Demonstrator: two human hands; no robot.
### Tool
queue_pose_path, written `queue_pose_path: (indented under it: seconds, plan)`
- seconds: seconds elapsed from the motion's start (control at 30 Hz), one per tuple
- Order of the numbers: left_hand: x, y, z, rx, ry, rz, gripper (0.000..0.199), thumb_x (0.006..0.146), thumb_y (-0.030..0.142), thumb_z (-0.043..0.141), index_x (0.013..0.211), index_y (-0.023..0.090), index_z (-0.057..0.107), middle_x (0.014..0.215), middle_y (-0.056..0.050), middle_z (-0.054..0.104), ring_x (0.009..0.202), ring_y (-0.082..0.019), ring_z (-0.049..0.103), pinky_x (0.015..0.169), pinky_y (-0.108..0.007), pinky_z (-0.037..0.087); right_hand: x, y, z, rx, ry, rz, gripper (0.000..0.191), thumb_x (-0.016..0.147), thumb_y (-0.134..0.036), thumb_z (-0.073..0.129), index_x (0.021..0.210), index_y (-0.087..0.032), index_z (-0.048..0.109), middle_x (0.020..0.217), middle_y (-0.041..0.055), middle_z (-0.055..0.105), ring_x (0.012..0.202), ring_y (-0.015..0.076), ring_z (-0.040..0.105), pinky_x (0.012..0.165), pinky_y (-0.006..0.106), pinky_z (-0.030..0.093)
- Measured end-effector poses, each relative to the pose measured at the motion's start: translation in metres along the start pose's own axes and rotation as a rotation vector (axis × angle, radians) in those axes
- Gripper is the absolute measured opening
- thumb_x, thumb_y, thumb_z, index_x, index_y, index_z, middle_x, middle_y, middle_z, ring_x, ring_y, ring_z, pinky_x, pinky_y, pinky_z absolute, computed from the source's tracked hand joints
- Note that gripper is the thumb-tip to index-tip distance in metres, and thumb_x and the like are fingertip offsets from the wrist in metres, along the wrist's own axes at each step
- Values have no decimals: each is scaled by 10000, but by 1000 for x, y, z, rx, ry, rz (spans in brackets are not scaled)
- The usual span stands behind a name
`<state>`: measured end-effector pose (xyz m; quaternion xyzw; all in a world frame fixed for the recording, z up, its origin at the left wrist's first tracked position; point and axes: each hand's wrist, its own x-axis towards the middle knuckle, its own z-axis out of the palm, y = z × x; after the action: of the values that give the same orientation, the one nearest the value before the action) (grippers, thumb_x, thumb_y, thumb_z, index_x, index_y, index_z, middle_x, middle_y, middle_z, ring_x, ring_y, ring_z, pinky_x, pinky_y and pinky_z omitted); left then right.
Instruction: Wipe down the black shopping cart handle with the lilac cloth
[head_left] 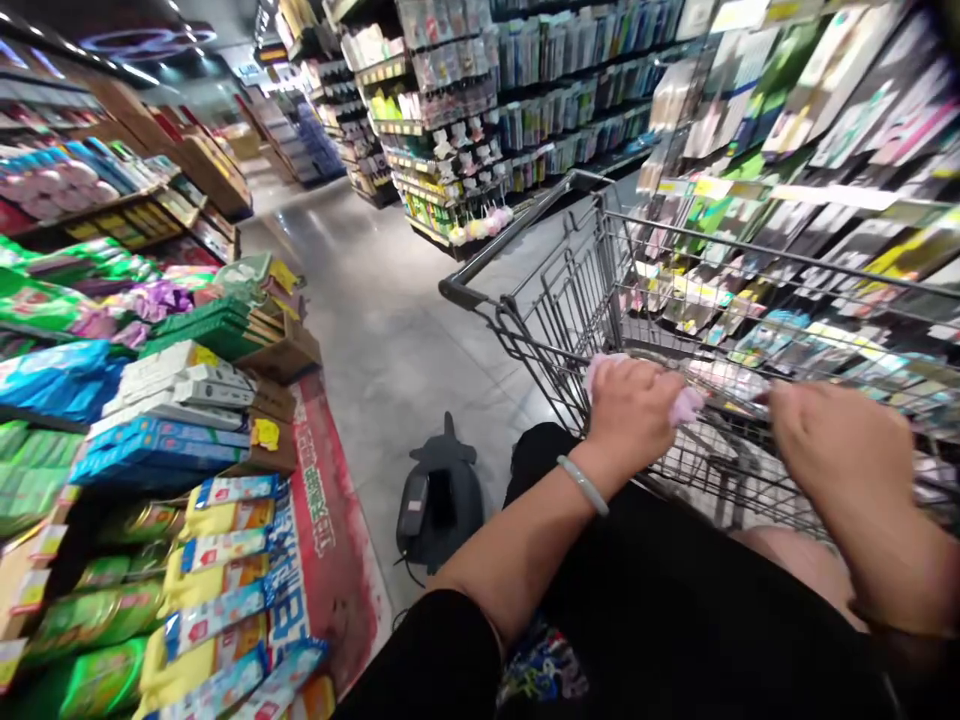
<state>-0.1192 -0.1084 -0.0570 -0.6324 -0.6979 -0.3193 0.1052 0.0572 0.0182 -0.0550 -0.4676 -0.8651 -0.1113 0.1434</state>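
My left hand (pixel 634 405), with a pale jade-like bangle on its wrist, is closed around a soft pink cloth-like bundle (pixel 686 406) that sticks out on both sides of the fingers. It is over the near side of a grey wire shopping cart (pixel 517 300). Further right, my right hand (pixel 844 460) is curled with its back to me, blurred by motion. Its fingertips are close to a whitish, crumpled packet (pixel 739 383); I cannot tell whether they grip it. The cart's wire side passes behind both hands.
Shelves of hanging packets (pixel 795 170) line the right. On the left, a low display holds yellow bottles (pixel 172 590), blue boxes (pixel 161 445) and green packs. A dark rounded object (pixel 465 500) with a cable stands on the grey floor (pixel 360 300). More shelving (pixel 457 120) is ahead.
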Motion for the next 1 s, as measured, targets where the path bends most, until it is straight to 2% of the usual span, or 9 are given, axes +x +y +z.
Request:
queue_pose_path:
  seconds: [0.03,0.13,0.27,0.37,0.43,0.63,0.83,0.9,1.0]
  plan:
    - [1,4,3,15,-6,13,251,850,254,600,1094,239,654,1118,-56,652,1098,-245,540,1028,-444,342,8,-17,-6,18,-18,-32,595,991,-446,212,783,-181,702,882,123,701,818,247,615,603,330,277]
    - [1,-3,-1,31,-21,47,240,886,244,563,1107,245,657,1122,-53,662,1095,-235,551,1016,-422,356,29,-59,-16,137,-265,-23,659,1002,-495,154,850,-180,713,923,142,709,810,237,617,609,318,294]
    - [1,-47,-26,-24,42,-19,233,842,220,601,1069,228,655,1082,-39,680,1076,-220,566,1022,-399,379,37,-77,-13,128,-481,12,803,972,-629,68,1008,-186,736,992,215,700,846,307,640,637,358,340]
    - [1,-70,-38,2,144,-181,212,821,240,631,1029,210,655,1043,-45,675,1042,-225,566,1013,-407,402,35,-77,-11,95,-484,-1,838,963,-635,23,1047,-210,740,984,218,694,845,328,649,667,390,391]
    - [0,-68,-35,19,161,-212,224,801,251,656,1021,208,659,1035,-44,669,1043,-222,560,1036,-410,398,33,-76,-9,91,-456,14,836,963,-628,31,1053,-202,745,946,222,694,813,332,654,676,413,424]
    - [-10,-40,-14,-1,70,8,317,793,208,651,1105,260,660,1156,-12,658,1161,-204,531,1201,-444,220,33,-75,-3,101,-409,4,787,976,-590,87,1024,-185,760,880,218,705,760,328,674,646,415,457]
    - [-5,-73,-32,-69,206,-177,206,814,225,644,1020,238,639,1063,-29,691,1075,-214,586,1150,-466,291,33,-74,-3,106,-381,12,748,983,-571,130,1072,-178,760,883,204,722,766,321,684,649,406,474]
    - [-4,-70,-30,-78,229,-203,180,807,228,649,986,235,636,1040,-33,694,1064,-220,593,1132,-466,310,33,-76,-5,108,-376,17,741,984,-563,132,1092,-180,757,891,204,726,768,328,688,651,413,478]
    - [-7,-50,-14,-83,172,-99,236,772,211,674,1005,237,650,1065,-34,691,1095,-221,587,1129,-453,314,32,-78,-8,93,-383,24,718,993,-536,132,1081,-191,756,905,193,732,810,334,697,674,421,489]
